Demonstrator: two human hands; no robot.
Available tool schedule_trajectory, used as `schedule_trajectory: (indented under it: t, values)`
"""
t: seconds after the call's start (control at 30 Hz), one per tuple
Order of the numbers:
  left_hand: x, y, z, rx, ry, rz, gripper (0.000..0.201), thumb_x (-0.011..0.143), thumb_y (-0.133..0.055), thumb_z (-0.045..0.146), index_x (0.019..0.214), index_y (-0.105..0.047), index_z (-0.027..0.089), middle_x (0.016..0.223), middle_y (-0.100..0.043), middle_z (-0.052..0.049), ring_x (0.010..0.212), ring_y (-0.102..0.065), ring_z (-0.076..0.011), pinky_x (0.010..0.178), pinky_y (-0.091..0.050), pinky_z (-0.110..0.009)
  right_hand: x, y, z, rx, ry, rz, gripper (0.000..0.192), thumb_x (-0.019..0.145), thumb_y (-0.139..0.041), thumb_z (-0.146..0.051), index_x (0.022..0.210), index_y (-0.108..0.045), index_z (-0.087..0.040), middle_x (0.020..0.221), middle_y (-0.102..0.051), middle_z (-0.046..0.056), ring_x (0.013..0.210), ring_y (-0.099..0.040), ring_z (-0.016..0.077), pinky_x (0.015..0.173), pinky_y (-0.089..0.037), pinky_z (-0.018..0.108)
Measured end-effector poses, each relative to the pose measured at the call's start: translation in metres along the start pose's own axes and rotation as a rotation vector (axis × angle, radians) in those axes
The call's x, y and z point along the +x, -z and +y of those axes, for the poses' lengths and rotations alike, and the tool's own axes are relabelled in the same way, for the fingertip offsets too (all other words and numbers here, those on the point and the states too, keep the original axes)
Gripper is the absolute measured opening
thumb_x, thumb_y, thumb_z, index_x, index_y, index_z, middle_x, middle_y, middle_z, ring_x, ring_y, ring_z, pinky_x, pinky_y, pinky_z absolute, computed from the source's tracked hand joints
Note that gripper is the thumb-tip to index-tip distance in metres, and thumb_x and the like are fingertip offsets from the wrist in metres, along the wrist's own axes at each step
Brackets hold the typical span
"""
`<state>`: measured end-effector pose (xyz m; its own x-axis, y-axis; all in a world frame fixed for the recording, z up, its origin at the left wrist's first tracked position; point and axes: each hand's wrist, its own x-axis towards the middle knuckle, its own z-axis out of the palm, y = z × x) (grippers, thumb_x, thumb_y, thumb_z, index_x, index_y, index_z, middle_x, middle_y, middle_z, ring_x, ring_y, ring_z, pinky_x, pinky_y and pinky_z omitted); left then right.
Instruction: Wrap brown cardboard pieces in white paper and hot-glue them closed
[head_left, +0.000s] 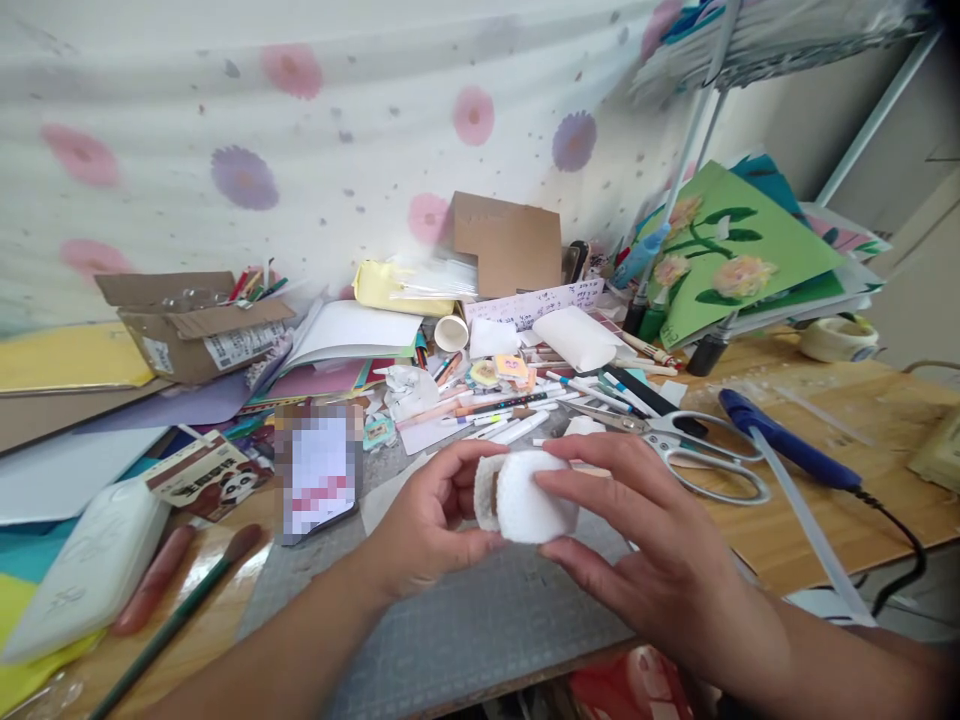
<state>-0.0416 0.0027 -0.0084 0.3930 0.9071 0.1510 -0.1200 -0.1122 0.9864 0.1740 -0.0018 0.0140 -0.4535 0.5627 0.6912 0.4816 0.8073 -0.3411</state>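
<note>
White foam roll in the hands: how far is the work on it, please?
Done: the foam roll is already curled into a round shape. In hand: the left hand and right hand press it together above the mat. Left, as it seems: fixing it; the glue gun and scissors lie untouched.

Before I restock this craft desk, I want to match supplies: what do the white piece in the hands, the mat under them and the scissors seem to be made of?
White piece: looks like soft foam or felt, matte and fuzzy, with a brown layer at its edge. Mat: probably a rubbery cutting mat, dull grey with a printed grid. Scissors: shiny bare metal, blades and handles alike.
</note>
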Motion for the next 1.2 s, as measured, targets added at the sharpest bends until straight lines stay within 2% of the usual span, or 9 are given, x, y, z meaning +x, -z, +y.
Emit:
schedule_trajectory:
  t: [0.3,0.63,0.83,0.97,1.07,1.13,1.2]
  values:
    - [0.0,-0.004,0.003,0.041,-0.008,-0.002,0.062,0.064,-0.07,0.0,0.114,-0.053,0.032,0.108,-0.064,0.001,0.094,-0.06,-0.0146,0.082,-0.045,-0.025,0.002,-0.007,-0.002,0.01,0.069,0.001,0.036,0.078,-0.066,-0.018,0.112,-0.053,-0.02,0.118,-0.052,0.008,0.103,-0.047,0.0222,0.088,-0.042,0.041]
    - [-0.003,-0.008,0.009,-0.003,0.019,-0.014,0.065,0.062,-0.065,-0.006,0.113,-0.055,0.033,0.104,-0.065,0.004,0.092,-0.061,-0.012,0.077,-0.046,-0.019,0.001,-0.007,0.001,-0.035,0.141,-0.044,0.035,0.079,-0.065,-0.015,0.112,-0.055,-0.018,0.123,-0.048,0.007,0.11,-0.041,0.0237,0.092,-0.039,0.039]
    - [-0.01,-0.01,0.013,0.104,0.028,-0.045,0.07,0.068,-0.057,-0.008,0.121,-0.048,0.037,0.109,-0.063,0.003,0.094,-0.061,-0.0125,0.079,-0.046,-0.021,-0.005,-0.004,-0.001,-0.1,0.212,-0.038,0.035,0.08,-0.059,-0.006,0.113,-0.056,-0.015,0.126,-0.045,0.009,0.112,-0.039,0.029,0.091,-0.04,0.046]
    - [-0.013,-0.013,0.016,0.031,0.016,-0.074,0.077,0.064,-0.068,0.0,0.128,-0.043,0.035,0.122,-0.058,-0.001,0.11,-0.055,-0.0193,0.092,-0.042,-0.029,-0.011,-0.001,0.0,-0.163,0.272,-0.044,0.038,0.079,-0.057,-0.003,0.116,-0.056,-0.014,0.129,-0.043,0.011,0.114,-0.038,0.0339,0.091,-0.038,0.055]
    - [-0.011,-0.016,0.015,-0.055,0.0,-0.046,0.056,0.07,-0.07,0.012,0.119,-0.051,0.032,0.115,-0.064,0.0,0.105,-0.059,-0.0177,0.087,-0.044,-0.026,-0.012,-0.002,0.001,-0.196,0.283,-0.055,0.041,0.078,-0.058,-0.004,0.117,-0.056,-0.016,0.129,-0.043,0.01,0.116,-0.038,0.0353,0.093,-0.034,0.06]
    - [-0.009,-0.018,0.013,-0.046,0.012,0.009,0.038,0.078,-0.065,0.016,0.112,-0.055,0.031,0.105,-0.068,0.002,0.096,-0.062,-0.0146,0.08,-0.046,-0.023,-0.011,-0.005,0.001,-0.197,0.28,-0.045,0.042,0.077,-0.061,-0.005,0.117,-0.056,-0.017,0.13,-0.042,0.01,0.118,-0.036,0.0349,0.096,-0.033,0.059]
    - [-0.008,-0.018,0.011,0.005,0.013,0.059,0.03,0.08,-0.062,0.018,0.107,-0.057,0.029,0.099,-0.069,0.003,0.091,-0.063,-0.013,0.077,-0.047,-0.022,-0.01,-0.008,0.002,-0.139,0.253,-0.026,0.042,0.076,-0.064,-0.009,0.116,-0.055,-0.019,0.13,-0.04,0.01,0.12,-0.036,0.0335,0.099,-0.032,0.056]
